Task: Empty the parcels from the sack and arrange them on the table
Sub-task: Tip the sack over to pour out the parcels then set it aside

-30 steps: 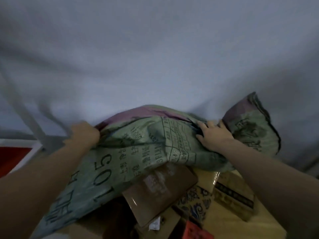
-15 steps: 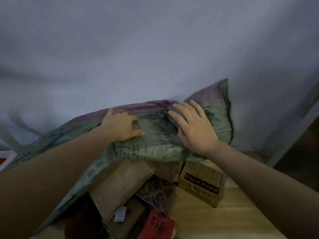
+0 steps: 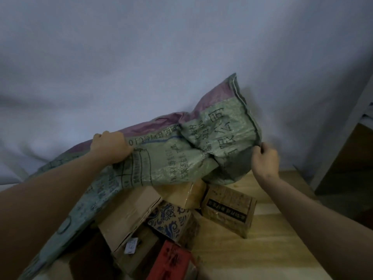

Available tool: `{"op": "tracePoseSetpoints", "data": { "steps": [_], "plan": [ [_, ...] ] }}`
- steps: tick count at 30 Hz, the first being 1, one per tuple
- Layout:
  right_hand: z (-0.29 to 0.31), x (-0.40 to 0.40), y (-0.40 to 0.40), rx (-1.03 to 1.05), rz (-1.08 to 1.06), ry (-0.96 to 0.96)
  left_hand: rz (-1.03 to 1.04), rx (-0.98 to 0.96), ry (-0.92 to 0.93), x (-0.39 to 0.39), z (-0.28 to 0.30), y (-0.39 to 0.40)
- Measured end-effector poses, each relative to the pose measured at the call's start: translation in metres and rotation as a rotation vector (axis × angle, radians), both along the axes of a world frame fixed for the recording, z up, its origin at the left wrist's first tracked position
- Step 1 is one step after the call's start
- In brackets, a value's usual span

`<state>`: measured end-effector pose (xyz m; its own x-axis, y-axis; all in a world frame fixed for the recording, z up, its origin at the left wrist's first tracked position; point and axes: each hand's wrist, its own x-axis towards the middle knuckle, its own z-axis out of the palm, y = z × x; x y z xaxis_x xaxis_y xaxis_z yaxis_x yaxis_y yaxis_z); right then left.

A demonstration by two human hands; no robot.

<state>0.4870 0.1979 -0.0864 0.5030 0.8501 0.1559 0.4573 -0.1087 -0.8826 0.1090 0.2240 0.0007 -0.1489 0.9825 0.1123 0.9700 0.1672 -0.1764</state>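
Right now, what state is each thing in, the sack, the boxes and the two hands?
Sack: crumpled, lifted off the pile, draped over the parcels.
Left hand: grips the sack's top edge.
Right hand: pinches the sack's stitched end.
Plain cardboard box: closed, out on the pile.
Blue-patterned box: closed, tilted.
Box with black label: closed, resting on the table.
Red box: closed, partly cut off by the frame.

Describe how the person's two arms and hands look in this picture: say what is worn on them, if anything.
Both forearms are bare as far as the frame shows; no sleeve is visible. The left hand and right hand wear no gloves. No watch, bracelet or ring can be made out in the dim light.
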Motion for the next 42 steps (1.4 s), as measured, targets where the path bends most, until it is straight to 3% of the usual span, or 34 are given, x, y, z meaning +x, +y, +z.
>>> {"op": "tracePoseSetpoints", "data": {
  "steps": [4,7,10,12,14,16,18,20,24,26,29,32,36,40,42],
  "plan": [
    [0.041,0.008,0.015,0.142,-0.211,0.006,0.050,0.260,-0.021,-0.006,0.023,0.006],
    [0.061,0.031,0.015,0.141,-0.377,-0.051,0.130,0.271,-0.121,-0.015,0.045,0.014],
    [0.060,0.052,0.007,-0.052,-0.408,-0.105,0.131,0.286,-0.161,-0.014,0.054,0.016],
    [0.042,0.057,0.004,-0.304,-0.285,-0.226,0.054,0.304,-0.133,-0.003,0.046,0.016],
    [0.015,0.054,0.002,-0.584,-0.129,-0.388,-0.050,0.172,-0.223,0.012,0.028,0.018],
    [-0.007,0.043,-0.002,-0.662,-0.049,-0.546,-0.117,-0.089,-0.328,0.026,0.001,0.018],
    [-0.020,0.025,-0.003,-0.445,0.057,-0.591,-0.140,-0.187,-0.271,0.032,-0.019,0.017],
    [-0.016,-0.002,-0.007,-0.121,0.221,-0.548,-0.138,-0.137,-0.247,0.032,-0.026,0.016],
    [0.015,-0.059,-0.018,0.311,0.498,-0.606,-0.106,-0.054,-0.393,0.030,-0.021,0.010],
    [0.016,-0.078,-0.019,0.362,0.689,-0.885,-0.121,-0.045,-0.485,0.030,-0.018,0.001],
    [0.003,-0.090,-0.006,0.144,0.839,-1.259,-0.160,-0.038,-0.616,0.023,-0.012,-0.021],
    [-0.004,-0.087,0.002,-0.029,0.762,-1.216,-0.174,0.026,-0.478,0.004,-0.010,-0.048],
    [-0.010,-0.083,-0.003,0.246,0.684,-1.195,-0.222,0.082,-0.167,-0.019,-0.018,-0.091],
    [-0.015,-0.093,-0.032,0.456,0.670,-0.943,-0.232,0.095,0.014,-0.019,-0.034,-0.115],
    [-0.023,-0.105,-0.053,0.474,0.535,-0.616,-0.213,0.100,0.068,-0.013,-0.041,-0.117]
  ]
}}
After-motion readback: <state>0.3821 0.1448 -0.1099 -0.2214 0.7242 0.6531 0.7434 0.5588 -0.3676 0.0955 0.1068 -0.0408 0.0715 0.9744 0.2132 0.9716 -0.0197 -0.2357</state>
